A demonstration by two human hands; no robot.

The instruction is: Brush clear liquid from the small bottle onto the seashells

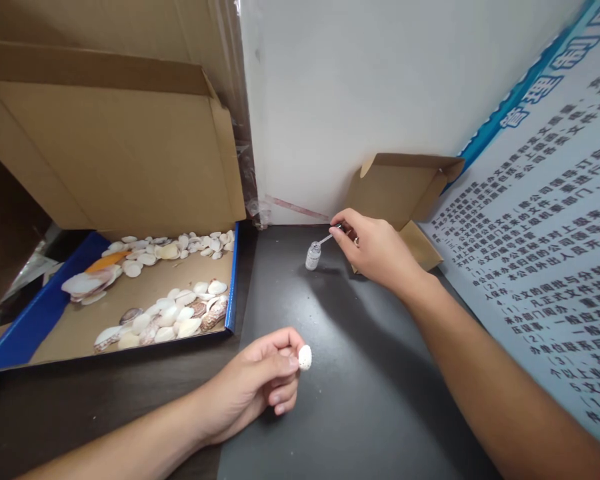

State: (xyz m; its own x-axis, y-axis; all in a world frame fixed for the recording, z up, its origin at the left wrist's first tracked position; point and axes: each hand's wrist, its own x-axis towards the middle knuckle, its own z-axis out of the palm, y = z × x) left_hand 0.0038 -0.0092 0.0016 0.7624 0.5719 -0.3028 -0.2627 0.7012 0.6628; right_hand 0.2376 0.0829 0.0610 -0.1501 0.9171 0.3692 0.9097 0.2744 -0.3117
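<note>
Between the thumb and forefinger of my left hand (273,373) is a small white shell (305,358) with tiny dark specks. My right hand (367,243) pinches the dark cap of an applicator (326,238), whose thin pale stem slants down to the mouth of a small bottle (313,257). The bottle stands upright on the dark grey mat (290,300), and whether the tip is inside its neck is hard to make out. Most of the cap is hidden by my fingers.
At left an open cardboard box (233,287) with blue sides holds several groups of shells (167,317). A smaller open cardboard box (400,187) stands behind my right hand. A white wall (330,100) and a printed board (545,220) bound the table.
</note>
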